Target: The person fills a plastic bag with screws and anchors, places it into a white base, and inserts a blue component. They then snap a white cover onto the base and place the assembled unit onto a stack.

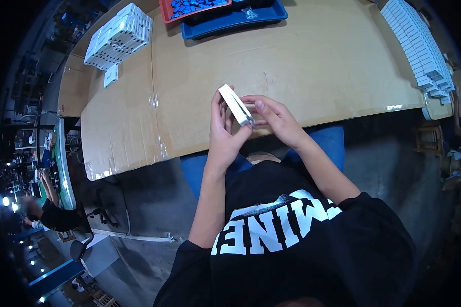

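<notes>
A flat white piece (234, 105), seen nearly edge-on, is held up over the front edge of the cardboard-covered table (189, 123). My left hand (224, 128) wraps round it, with the thumb at its lower end. My right hand (279, 118) is beside the lower end of the piece, its thumb raised and its fingers reaching behind toward the left hand. What the right fingertips touch is partly hidden, and any small part between them is too small to make out.
Stacked white boxes (120, 38) stand at the back left, with a single white box (111, 75) before them. A red tray (175, 19) of blue pieces and a blue tray (230, 29) are at the back. White boxes (417, 48) line the right. Another person (61, 215) is far left.
</notes>
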### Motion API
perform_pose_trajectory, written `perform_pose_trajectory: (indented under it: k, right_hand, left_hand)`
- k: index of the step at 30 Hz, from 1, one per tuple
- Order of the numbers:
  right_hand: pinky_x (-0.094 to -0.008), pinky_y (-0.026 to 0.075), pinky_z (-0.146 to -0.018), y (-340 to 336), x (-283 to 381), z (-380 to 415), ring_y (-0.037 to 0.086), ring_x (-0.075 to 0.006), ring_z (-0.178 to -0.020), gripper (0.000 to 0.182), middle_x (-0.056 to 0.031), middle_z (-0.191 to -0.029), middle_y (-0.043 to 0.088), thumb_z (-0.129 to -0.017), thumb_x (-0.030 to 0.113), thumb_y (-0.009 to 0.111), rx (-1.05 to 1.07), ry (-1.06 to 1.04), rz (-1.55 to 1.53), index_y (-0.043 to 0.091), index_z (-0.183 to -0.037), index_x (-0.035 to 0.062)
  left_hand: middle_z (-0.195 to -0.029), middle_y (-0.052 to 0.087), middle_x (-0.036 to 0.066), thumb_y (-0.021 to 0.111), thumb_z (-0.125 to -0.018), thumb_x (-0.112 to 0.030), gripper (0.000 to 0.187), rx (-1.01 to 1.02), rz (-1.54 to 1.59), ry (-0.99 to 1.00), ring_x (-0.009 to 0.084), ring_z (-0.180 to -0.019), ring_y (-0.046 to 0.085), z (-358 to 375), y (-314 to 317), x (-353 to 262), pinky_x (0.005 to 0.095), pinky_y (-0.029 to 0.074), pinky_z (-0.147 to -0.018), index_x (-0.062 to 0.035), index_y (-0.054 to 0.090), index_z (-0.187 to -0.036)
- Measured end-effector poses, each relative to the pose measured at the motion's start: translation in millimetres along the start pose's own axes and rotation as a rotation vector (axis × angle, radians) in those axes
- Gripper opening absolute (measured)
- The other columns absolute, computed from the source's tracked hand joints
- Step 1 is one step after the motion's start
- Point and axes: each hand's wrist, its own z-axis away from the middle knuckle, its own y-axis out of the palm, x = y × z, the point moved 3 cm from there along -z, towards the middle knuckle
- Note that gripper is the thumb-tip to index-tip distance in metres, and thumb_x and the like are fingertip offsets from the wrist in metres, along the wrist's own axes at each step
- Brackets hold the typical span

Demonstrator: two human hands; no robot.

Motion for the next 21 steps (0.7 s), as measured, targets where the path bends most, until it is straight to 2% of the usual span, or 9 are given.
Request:
perform_pose_trajectory:
  k: [3,6,7,8,11,13,15,19,21]
  right_hand:
    - [-0.0342,0.052,-0.101,6,4,3,0.062,-0.0189,-0.12,0.046,-0.0121,-0.133,0.062,-0.104,0.028,0.065,-0.023,-0.071,-0.013,0.055,-0.14,0.0017]
    - [-0.0346,0.052,-0.102,12,15,11,0.062,-0.0189,-0.118,0.052,-0.018,-0.132,0.061,-0.096,0.023,0.076,-0.052,-0.119,-0.029,0.054,-0.136,-0.0025]
    - [-0.0352,0.051,-0.105,14,18,13,0.061,-0.0199,-0.122,0.054,-0.0177,-0.134,0.06,-0.095,0.021,0.077,-0.073,-0.179,-0.054,0.054,-0.137,-0.0032]
    - [-0.0357,0.05,-0.107,17,20,14,0.06,-0.0209,-0.126,0.055,-0.0175,-0.135,0.06,-0.094,0.019,0.078,-0.091,-0.237,-0.079,0.053,-0.138,-0.0038]
    - [-0.0411,0.041,-0.117,22,15,11,0.05,-0.0283,-0.141,0.057,-0.0188,-0.145,0.055,-0.091,0.012,0.077,-0.059,-0.403,0.111,0.055,-0.142,-0.0006]
    - [-0.0435,0.033,-0.122,31,21,16,0.041,-0.0336,-0.149,0.055,-0.0215,-0.154,0.048,-0.09,0.008,0.073,-0.092,-0.528,0.285,0.059,-0.143,0.0025]
    - [-0.042,0.037,-0.119,36,25,17,0.046,-0.0349,-0.146,0.053,-0.0234,-0.155,0.048,-0.094,0.011,0.071,-0.105,-0.551,0.358,0.057,-0.145,0.0]
    - [-0.0408,0.041,-0.116,43,15,18,0.048,-0.0377,-0.144,0.052,-0.0271,-0.156,0.047,-0.099,0.015,0.069,-0.13,-0.576,0.318,0.055,-0.147,-0.0023]
    - [-0.0406,0.041,-0.116,47,10,19,0.047,-0.0378,-0.145,0.052,-0.0281,-0.156,0.046,-0.1,0.015,0.068,-0.15,-0.57,0.323,0.054,-0.147,-0.0031]
  left_hand:
    - [-0.168,0.018,0.014,0.071,-0.072,0.003,0.111,0.168,-0.092,0.16,0.0341,-0.155,0.027,1,8,-8,0.0439,0.023,-0.127,-0.011,0.013,-0.165]
    - [-0.169,0.015,0.016,0.073,-0.073,-0.007,0.117,0.185,-0.107,0.245,0.0369,-0.157,0.021,9,10,-6,0.0448,0.018,-0.128,-0.0128,0.005,-0.168]
    - [-0.167,0.02,0.018,0.073,-0.088,-0.034,0.111,0.116,0.013,0.232,0.0347,-0.155,0.026,9,14,-7,0.0427,0.024,-0.126,-0.0133,-0.001,-0.168]
    - [-0.167,0.02,0.018,0.073,-0.088,-0.034,0.111,0.12,0.011,0.238,0.0347,-0.155,0.026,10,17,-6,0.0427,0.024,-0.126,-0.0133,-0.001,-0.168]
    - [-0.16,0.034,0.016,0.04,-0.098,-0.077,0.101,-0.048,0.012,0.086,0.0293,-0.146,0.039,8,22,-7,0.0413,0.034,-0.119,-0.0134,0.003,-0.168]
    - [-0.159,0.032,0.019,0.039,-0.099,-0.075,0.099,-0.132,-0.011,0.185,0.0307,-0.146,0.036,8,30,-8,0.043,0.03,-0.12,-0.0141,0.003,-0.168]
    - [-0.158,0.031,0.022,0.04,-0.099,-0.076,0.101,-0.171,0.014,0.284,0.0315,-0.148,0.032,5,33,-13,0.045,0.024,-0.122,-0.0125,0.004,-0.168]
    - [-0.148,0.042,0.018,0.034,-0.094,-0.084,0.107,-0.245,-0.073,0.33,0.0287,-0.135,0.045,-1,36,-18,0.0415,0.032,-0.117,-0.0099,0.006,-0.167]
    - [-0.15,0.04,0.02,0.035,-0.097,-0.081,0.106,-0.193,-0.036,0.35,0.0288,-0.138,0.041,-2,27,-10,0.042,0.029,-0.118,-0.0062,0.006,-0.166]
